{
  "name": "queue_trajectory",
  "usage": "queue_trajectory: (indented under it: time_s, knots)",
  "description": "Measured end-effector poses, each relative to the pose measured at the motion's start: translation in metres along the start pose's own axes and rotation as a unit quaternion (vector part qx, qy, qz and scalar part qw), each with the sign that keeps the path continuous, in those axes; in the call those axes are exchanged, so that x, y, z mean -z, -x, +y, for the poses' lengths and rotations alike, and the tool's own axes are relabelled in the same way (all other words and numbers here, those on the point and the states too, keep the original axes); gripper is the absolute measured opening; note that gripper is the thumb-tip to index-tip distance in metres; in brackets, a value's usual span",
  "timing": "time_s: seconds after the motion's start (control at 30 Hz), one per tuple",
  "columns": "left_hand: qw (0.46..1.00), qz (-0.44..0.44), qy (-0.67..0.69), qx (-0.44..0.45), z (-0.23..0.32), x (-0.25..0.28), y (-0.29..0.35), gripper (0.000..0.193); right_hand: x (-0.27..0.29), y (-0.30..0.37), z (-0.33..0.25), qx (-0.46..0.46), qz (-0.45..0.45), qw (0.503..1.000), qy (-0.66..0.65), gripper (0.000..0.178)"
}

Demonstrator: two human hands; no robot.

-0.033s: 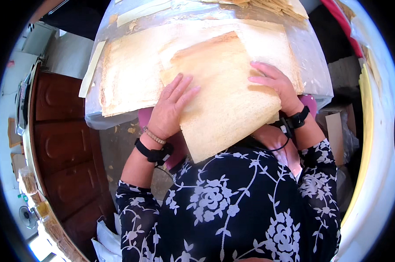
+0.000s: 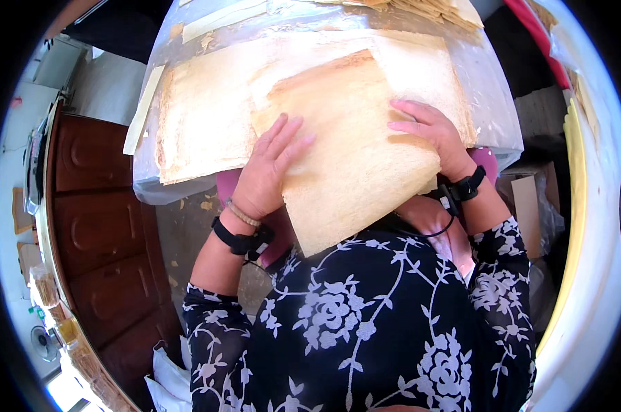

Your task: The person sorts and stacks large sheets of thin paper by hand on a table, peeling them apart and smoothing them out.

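Note:
A thin, pale yellow sheet with a rough, fibrous surface [image 2: 352,158] lies askew over the near edge of the table, its lower corner hanging towards my floral top. My left hand [image 2: 266,161] rests on its left side, fingers stretched out and slightly apart. At the right edge, my right hand [image 2: 437,134] has its fingers extended across the sheet, with a shadow below them. Neither thumb shows clearly. Beneath the sheet spreads a wider layer of similar pale sheets [image 2: 204,123] with ragged brownish edges. What the hanging part covers is hidden.
The table [image 2: 496,103] has a clear plastic cover. More yellowish sheets [image 2: 437,12] are piled at its far side, and a narrow strip [image 2: 144,110] lies along its left edge. A brown wooden cabinet [image 2: 97,220] stands left; an open cardboard box [image 2: 530,199] sits right.

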State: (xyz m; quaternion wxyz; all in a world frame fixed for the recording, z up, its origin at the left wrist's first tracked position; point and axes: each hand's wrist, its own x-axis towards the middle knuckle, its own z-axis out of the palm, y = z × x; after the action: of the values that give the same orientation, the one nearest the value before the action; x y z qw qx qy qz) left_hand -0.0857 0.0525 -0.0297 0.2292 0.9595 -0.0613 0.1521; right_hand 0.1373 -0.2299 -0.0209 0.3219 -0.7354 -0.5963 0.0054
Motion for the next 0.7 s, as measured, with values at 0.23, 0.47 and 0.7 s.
queue_trajectory:
  time_s: [0.23,0.47,0.7]
  knots:
    - [0.995,-0.051,-0.016,-0.081,-0.018,0.007,-0.009,0.046,0.009,0.003,0.012,0.020,-0.034,0.999,0.027,0.027]
    - [0.837,0.066,0.402,0.366,-0.038,0.024,-0.036,0.027,0.002,-0.039,0.023,-0.277,-0.001,0.952,-0.134,0.033]
    - [0.843,0.152,0.332,0.395,-0.054,-0.008,-0.043,0.034,-0.022,-0.082,0.019,-0.305,0.139,0.942,0.025,0.039]
